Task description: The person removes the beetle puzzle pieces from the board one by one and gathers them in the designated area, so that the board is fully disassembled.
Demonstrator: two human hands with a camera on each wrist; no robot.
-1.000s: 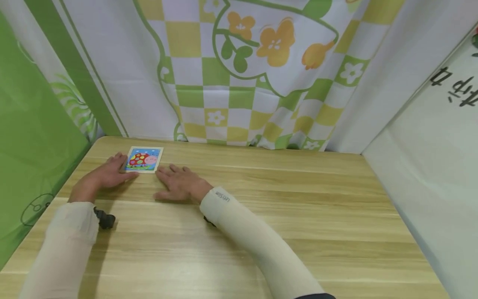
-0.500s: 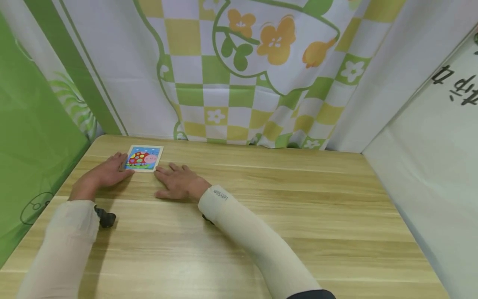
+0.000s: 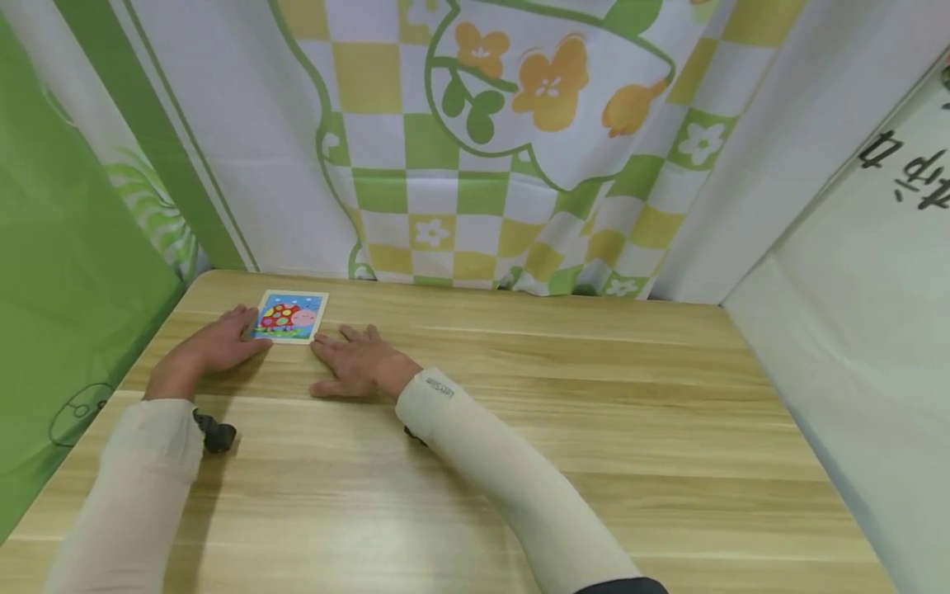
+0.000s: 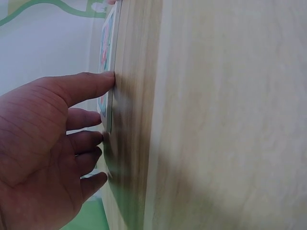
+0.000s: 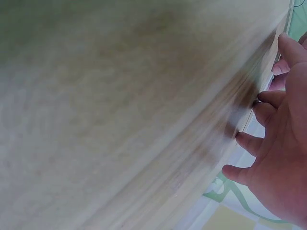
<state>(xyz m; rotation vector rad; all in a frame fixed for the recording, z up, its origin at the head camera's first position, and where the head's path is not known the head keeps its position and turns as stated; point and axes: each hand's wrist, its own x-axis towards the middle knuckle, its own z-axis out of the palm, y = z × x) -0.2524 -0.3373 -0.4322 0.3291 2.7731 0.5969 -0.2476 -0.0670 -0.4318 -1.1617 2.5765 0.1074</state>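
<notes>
A small square picture board (image 3: pixel 289 318) lies flat at the table's far left. It has a pale border and a red, spotted ladybug on blue. My left hand (image 3: pixel 223 342) is at its left side, thumb by the near edge and fingers along the left edge. In the left wrist view the thumb (image 4: pixel 91 86) touches the board's rim (image 4: pixel 115 43), with the fingers loosely extended. Palm down on the table, my right hand (image 3: pixel 364 365) spreads its fingers, one fingertip at the board's near right corner. The right wrist view shows the fingertips (image 5: pixel 244 141) resting on the wood.
The wooden table (image 3: pixel 594 429) stretches to the right and toward me. A patterned curtain (image 3: pixel 475 194) hangs along its far edge. Green cloth (image 3: pixel 67 247) borders the left, and a white sheet with black writing (image 3: pixel 876 313) borders the right.
</notes>
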